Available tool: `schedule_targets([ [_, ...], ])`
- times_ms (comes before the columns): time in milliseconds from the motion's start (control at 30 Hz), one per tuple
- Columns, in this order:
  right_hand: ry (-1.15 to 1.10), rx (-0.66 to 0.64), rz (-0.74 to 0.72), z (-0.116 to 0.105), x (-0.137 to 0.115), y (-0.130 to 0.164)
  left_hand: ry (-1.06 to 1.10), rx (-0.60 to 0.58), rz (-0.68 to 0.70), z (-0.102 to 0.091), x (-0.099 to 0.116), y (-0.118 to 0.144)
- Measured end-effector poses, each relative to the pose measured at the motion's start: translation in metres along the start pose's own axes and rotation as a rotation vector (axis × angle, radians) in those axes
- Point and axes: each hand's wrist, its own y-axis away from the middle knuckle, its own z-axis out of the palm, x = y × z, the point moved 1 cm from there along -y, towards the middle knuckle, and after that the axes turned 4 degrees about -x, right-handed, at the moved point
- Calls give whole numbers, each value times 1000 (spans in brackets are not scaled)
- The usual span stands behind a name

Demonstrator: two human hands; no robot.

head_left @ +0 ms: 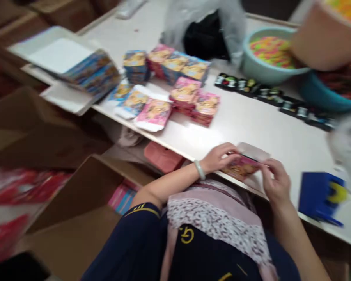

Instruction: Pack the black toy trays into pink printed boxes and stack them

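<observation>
At the front edge of the white table, a small pink printed carton point(240, 168) with raised white flaps is held between both hands. My left hand point(220, 156) grips its left side, thumb and fingers closed on the card. The right side is pinched by my right hand point(276, 179). Motion blur hides what lies inside the carton. Left of my hands, stacks of pink cartons point(185, 91) and blue cartons point(135, 64) stand together. Beside them, flat pink and blue carton pieces point(153, 113) lie near the edge.
A row of small black packets point(263, 91) crosses the table. Behind are a pale blue basin point(272, 52) of colourful pieces, a tilted pink tub point(324, 39) and a plastic bag point(175, 23). A blue box point(312, 195) stands right; an open cardboard box point(76, 218) sits below left.
</observation>
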Motion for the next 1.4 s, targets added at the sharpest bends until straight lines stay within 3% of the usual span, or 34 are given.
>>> schedule_targets([
  [100, -36, 136, 131, -8, 12, 1, 92, 101, -6, -2, -6, -10],
  [200, -262, 195, 224, -2, 15, -7, 152, 69, -73, -5, -4, -12],
  [267, -306, 133, 199, -3, 12, -9, 115, 2, -44, -11, 0, -14],
  [400, -196, -50, 14, -17, 5, -10, 18, -192, 144, -23, 8, -21],
  [500, -165, -63, 3, -21, 1, -13, 3, -227, 152, -22, 14, -26],
  [633, -264, -32, 155, -16, -4, -20, -65, -163, 62, -13, 22, -32],
  [700, -328, -11, 201, -15, -6, -21, -84, -175, 83, -13, 24, -33],
  [900, -228, -62, 52, -24, -10, -6, -170, -369, 309, -30, 17, -21],
  [967, -164, -73, -28, -22, -8, 0, -246, -386, 346, -33, 14, -14],
  [1067, -90, -15, -101, -12, -6, 5, -246, -339, 330, -31, 12, -10],
  [1233, -127, 87, -20, -4, -5, 4, -115, -190, 137, -20, 10, -16],
  [1300, -124, 151, 59, -20, 4, 14, -155, -70, 159, -17, 7, -20],
  [1400, 92, 337, 290, -67, 29, 48, -273, 65, 275, -12, 1, -25],
])
